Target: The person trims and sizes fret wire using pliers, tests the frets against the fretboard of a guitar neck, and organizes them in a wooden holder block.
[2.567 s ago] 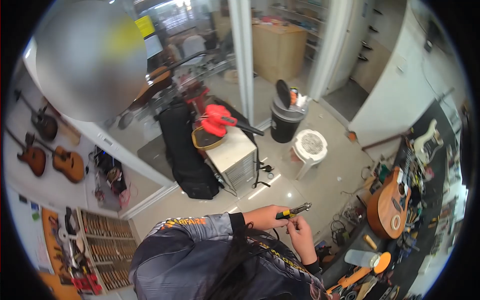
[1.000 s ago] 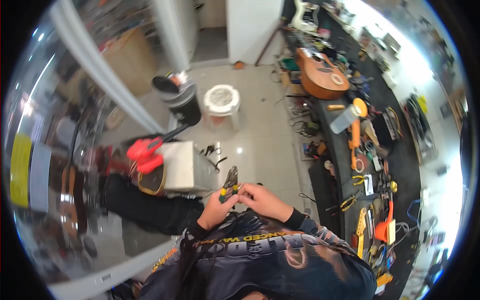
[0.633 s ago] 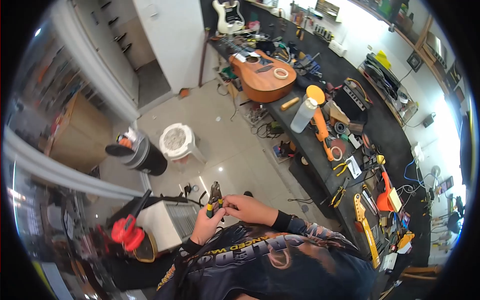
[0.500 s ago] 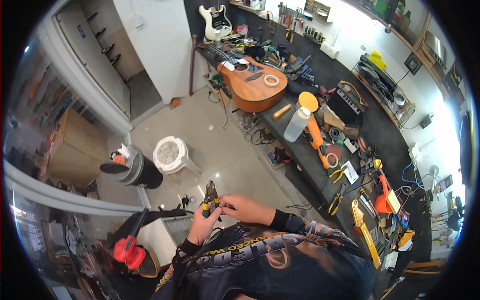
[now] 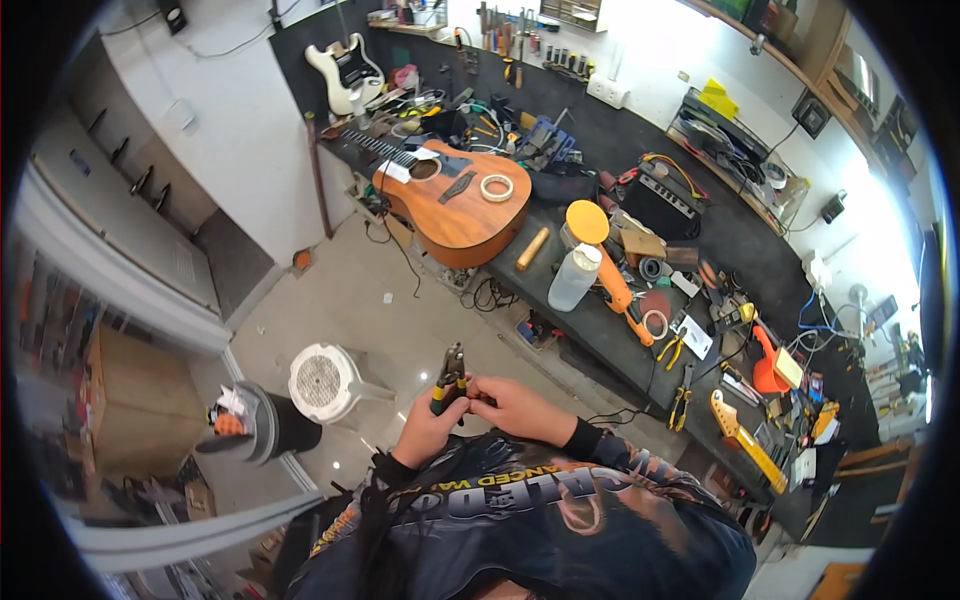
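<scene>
left hand (image 5: 428,432) wrapped round the pliers (image 5: 453,376), steadiness pays here; right hand (image 5: 515,406) curled beside them, its hold hard to tell.

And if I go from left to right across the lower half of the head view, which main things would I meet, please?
Bin → white stool → left hand holding pliers → right hand → guitar neck.

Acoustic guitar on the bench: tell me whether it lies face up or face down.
Face up: the guitar shows its sound hole and bridge, and a tape roll rests on its top.
</scene>
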Demonstrator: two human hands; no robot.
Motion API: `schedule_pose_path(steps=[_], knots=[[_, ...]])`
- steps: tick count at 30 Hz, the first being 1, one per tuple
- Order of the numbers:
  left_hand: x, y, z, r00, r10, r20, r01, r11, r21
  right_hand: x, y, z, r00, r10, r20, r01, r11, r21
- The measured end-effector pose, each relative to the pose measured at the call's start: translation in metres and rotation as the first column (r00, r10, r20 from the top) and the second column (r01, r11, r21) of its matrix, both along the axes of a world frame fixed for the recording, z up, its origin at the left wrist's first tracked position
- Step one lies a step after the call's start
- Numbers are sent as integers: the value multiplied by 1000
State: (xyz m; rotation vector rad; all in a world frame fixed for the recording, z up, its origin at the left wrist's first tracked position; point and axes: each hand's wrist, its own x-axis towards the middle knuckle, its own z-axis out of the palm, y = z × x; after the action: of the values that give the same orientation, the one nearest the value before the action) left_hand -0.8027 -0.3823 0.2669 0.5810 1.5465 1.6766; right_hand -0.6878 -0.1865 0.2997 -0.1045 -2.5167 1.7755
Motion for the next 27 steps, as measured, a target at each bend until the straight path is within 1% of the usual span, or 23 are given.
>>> schedule_pose_path(steps=[1,3,4,6,8,9,10,12,13,15,16,18,19,21,22,23,25,27], knots=[[-14,4,-2,998,-57,-19,57,998,-27,-7,1,-3,1000,-25,2,25,1000,-2],[-44,13,-1,992,-125,5,125,991,-39,-23,2,-10,995,-94,-44,94,996,-2],[-59,19,1,987,-157,15,158,987,-28,-32,1,-6,992,-122,-43,122,992,-2],[-86,29,5,970,-242,33,243,970,-27,-45,-2,6,972,-219,-85,224,973,51],[-110,36,9,952,-306,-30,302,949,-96,-55,-9,13,951,-305,-53,307,950,55],[-119,41,12,933,-358,-22,354,929,-104,-58,-10,16,941,-336,-32,337,939,67],[-128,46,15,920,-391,-9,389,917,-84,-58,-11,18,923,-385,-25,386,921,59],[-139,60,17,890,-456,-2,456,889,-42,-57,-12,20,911,-412,10,411,910,61],[-141,67,18,871,-492,2,491,870,-50,-55,-12,18,894,-448,13,447,893,53],[-139,80,19,863,-501,59,502,865,1,-47,-13,13,856,-517,-3,517,856,18],[-138,86,20,847,-528,64,529,848,-7,-41,-10,11,839,-544,2,544,839,10],[-133,101,21,843,-523,125,530,847,-28,-26,2,8,779,-626,34,627,777,-54],[-131,108,22,832,-540,129,547,836,-32,-18,12,5,766,-642,38,643,764,-58],[-129,122,20,867,-499,-8,491,855,-166,2,38,-8,622,-775,109,780,604,-163],[-125,130,17,882,-470,-6,465,875,-136,13,58,-20,572,-808,140,815,539,-213],[-123,140,14,883,-470,-3,465,874,-143,25,81,-31,572,-807,145,814,538,-217],[-121,162,12,908,-419,-25,412,900,-144,47,138,-48,480,-857,188,854,407,-324],[-115,193,12,918,-396,-35,387,910,-148,72,214,-79,429,-902,37,902,426,-69]])
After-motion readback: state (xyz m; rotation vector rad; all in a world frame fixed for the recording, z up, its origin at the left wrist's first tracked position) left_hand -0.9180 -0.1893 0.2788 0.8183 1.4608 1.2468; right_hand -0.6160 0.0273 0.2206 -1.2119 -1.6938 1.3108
